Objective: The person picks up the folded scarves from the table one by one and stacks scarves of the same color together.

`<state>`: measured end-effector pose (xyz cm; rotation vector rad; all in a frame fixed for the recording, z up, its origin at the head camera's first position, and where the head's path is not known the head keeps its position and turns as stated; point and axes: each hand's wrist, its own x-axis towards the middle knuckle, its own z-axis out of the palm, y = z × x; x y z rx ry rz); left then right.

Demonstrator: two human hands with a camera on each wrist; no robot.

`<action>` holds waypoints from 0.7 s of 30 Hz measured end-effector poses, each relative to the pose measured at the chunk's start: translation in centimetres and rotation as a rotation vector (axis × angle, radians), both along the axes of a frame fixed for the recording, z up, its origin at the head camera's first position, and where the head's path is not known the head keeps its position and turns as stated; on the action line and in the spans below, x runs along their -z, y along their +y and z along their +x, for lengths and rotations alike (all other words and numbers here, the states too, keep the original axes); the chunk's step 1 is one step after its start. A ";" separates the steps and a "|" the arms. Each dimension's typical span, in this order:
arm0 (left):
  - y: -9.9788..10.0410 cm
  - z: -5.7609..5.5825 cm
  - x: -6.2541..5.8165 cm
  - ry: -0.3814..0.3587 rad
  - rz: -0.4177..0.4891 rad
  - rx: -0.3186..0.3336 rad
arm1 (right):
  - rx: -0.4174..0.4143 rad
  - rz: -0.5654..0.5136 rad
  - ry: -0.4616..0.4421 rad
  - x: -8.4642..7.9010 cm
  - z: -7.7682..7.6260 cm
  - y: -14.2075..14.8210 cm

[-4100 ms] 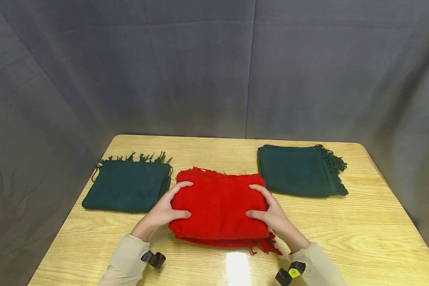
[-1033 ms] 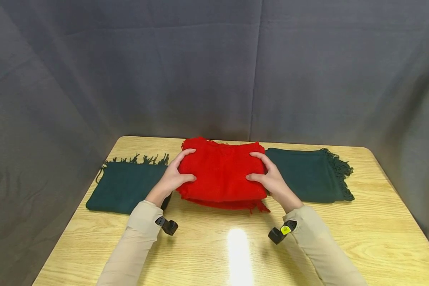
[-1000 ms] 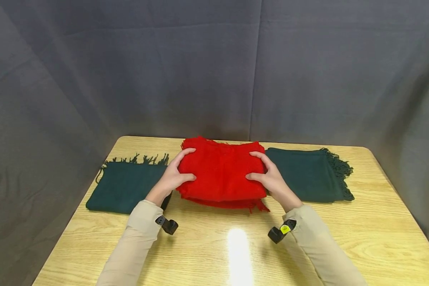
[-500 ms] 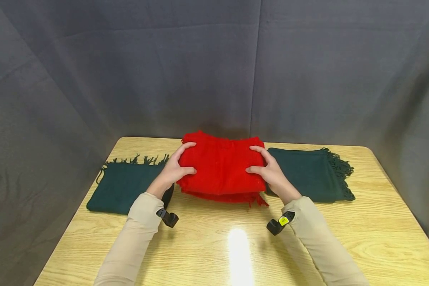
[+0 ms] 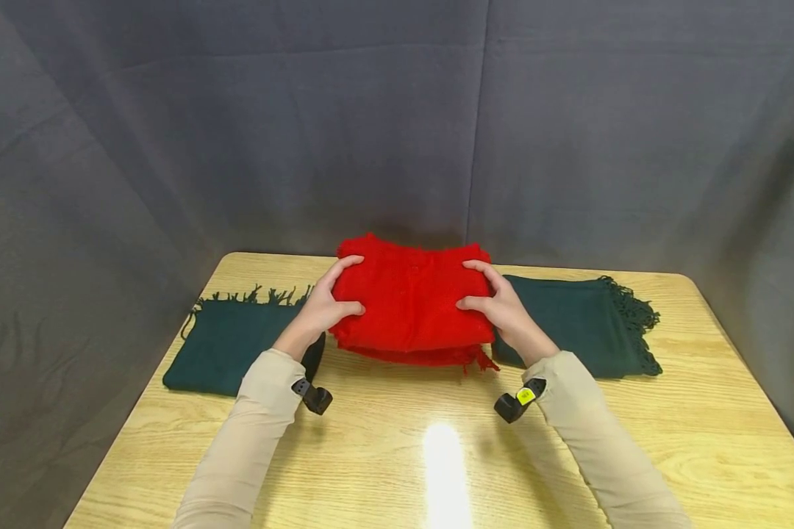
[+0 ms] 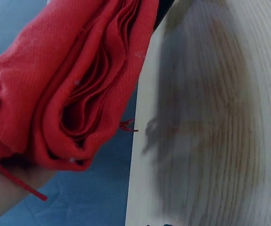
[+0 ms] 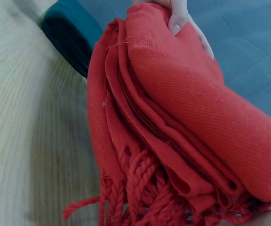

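A folded red scarf (image 5: 410, 301) with twisted fringe is held level between both hands, raised off the table. My left hand (image 5: 319, 303) grips its left end, thumb and fingers on top. The right hand (image 5: 505, 307) grips the opposite end the same way. Stacked folds of the red scarf (image 6: 74, 89) show in the left wrist view, with a shadow on the wood beneath. In the right wrist view the fringe of the red scarf (image 7: 140, 188) hangs from its near end. Fingers underneath the scarf are mostly hidden in the head view.
A folded dark green fringed scarf (image 5: 228, 345) lies on the left of the wooden table (image 5: 370, 455). Another dark green scarf (image 5: 576, 323) lies on the right, partly behind the right hand. A grey curtain (image 5: 397, 147) stands behind the table's far edge.
Both hands have carried the red scarf away from the person, toward the table's far edge. It continues slightly farther over the last half second. The green scarves stay where they were.
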<state>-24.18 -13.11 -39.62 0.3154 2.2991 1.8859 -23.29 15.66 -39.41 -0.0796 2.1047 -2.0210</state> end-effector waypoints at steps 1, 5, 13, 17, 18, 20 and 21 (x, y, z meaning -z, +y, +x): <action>0.0 -0.1 0.0 0.003 0.004 0.000 | 0.000 0.002 0.001 -0.1 -0.1 0.0; 0.0 -0.6 -0.1 0.002 0.018 -0.005 | 0.009 0.014 0.004 -0.4 -0.5 -0.1; 0.2 0.0 -2.3 -0.025 0.016 -0.035 | 0.037 0.028 0.009 -1.0 -1.1 -0.7; 0.1 -0.3 -2.2 -0.010 0.007 -0.051 | 0.036 0.022 0.001 -1.0 -1.5 -0.8; 0.0 -0.6 -1.9 -0.006 0.008 -0.055 | 0.037 0.022 -0.002 -1.0 -1.6 -0.9; -0.2 -1.3 -1.0 0.003 0.009 -0.065 | 0.037 0.019 -0.007 -0.9 -1.9 -1.0; -0.3 -1.6 -0.6 0.007 0.007 -0.071 | 0.038 0.014 -0.010 -0.9 -2.0 -1.0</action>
